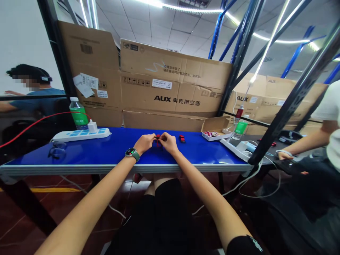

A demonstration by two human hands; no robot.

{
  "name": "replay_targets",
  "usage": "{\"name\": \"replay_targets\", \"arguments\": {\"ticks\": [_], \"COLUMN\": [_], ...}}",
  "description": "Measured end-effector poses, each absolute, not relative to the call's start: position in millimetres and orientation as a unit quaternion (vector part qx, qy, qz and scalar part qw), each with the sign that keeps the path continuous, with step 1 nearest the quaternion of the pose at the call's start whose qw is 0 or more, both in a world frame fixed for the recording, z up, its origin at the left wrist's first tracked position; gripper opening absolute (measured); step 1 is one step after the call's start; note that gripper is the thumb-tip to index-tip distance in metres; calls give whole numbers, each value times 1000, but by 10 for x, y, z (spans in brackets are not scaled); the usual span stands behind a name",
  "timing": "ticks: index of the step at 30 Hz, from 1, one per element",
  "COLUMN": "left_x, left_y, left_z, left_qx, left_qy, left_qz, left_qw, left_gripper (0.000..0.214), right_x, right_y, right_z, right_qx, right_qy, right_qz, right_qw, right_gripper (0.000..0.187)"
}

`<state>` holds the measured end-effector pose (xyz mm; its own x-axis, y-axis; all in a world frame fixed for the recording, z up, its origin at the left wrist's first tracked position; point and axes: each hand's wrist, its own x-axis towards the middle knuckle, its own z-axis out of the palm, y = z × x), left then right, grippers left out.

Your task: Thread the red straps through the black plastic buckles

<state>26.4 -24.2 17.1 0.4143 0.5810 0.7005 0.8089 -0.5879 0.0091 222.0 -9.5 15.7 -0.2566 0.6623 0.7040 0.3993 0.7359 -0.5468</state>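
Note:
Close together over the blue table (127, 156), my left hand (145, 143) and my right hand (168, 142) both pinch a small red and black strap-like piece (158, 137). Fingers cover most of it, so its exact kind does not show; a thin red end hangs down between the hands. A watch with a green band (132, 153) is on my left wrist. Just right of my right hand, a second small red and black piece (182, 139) lies on the tabletop.
A white power strip (81, 135), a green-labelled bottle (78, 115) and glasses (57, 150) are on the left. An open cardboard box (216, 132) with small wrapped items stands at right. Cardboard panels (175, 85) wall the back. People sit at both sides.

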Motion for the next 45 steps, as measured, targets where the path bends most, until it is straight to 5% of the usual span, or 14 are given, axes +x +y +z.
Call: {"name": "replay_targets", "arguments": {"ticks": [19,23,29,45], "left_x": [319,337,342,291], "left_y": [-363,-389,-414,-272], "left_z": [267,292,328,184], "left_qx": [-847,-851,-857,-853], "left_qy": [-358,-349,-337,-346], "left_qz": [-243,-245,-291,-375], "left_qw": [310,306,259,107], "left_gripper": [32,29,28,26], "right_x": [2317,2294,2301,2338], "right_y": [-98,-86,-25,147], "right_z": [166,143,141,90], "right_qx": [-333,-329,-241,-299], "right_qy": [-831,-804,-760,-666], "right_qz": [30,143,355,391], "right_qw": [445,474,488,560], "right_gripper": [10,3,35,47]}}
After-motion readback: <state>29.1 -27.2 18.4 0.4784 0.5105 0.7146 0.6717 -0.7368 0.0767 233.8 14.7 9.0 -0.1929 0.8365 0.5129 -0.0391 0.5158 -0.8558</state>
